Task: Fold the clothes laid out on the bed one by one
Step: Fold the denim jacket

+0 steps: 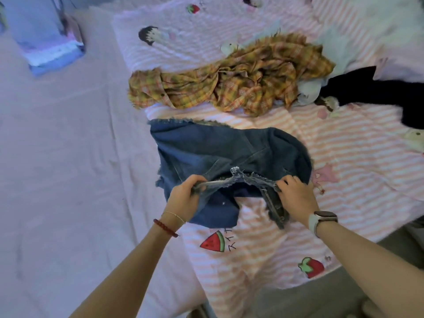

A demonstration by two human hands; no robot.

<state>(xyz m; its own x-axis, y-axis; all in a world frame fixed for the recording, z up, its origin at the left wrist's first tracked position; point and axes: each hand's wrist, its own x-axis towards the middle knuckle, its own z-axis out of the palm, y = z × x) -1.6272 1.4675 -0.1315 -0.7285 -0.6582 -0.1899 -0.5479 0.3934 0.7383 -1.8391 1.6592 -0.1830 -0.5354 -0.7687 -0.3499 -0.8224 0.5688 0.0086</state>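
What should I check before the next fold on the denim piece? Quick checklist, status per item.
1. Left hand has a grip on the frayed edge of the denim garment: ok.
2. Right hand has a grip on the same edge, other end: ok.
3. Edge between the hands pulled level: not ok, it sags and bunches in the middle.
4. Far part of the denim flat on the striped blanket: not ok, the right side is rounded up.
5. Plaid shirt apart from the denim: ok, a strip of blanket shows between them.
6. Layers under the denim aligned: cannot tell, hidden.
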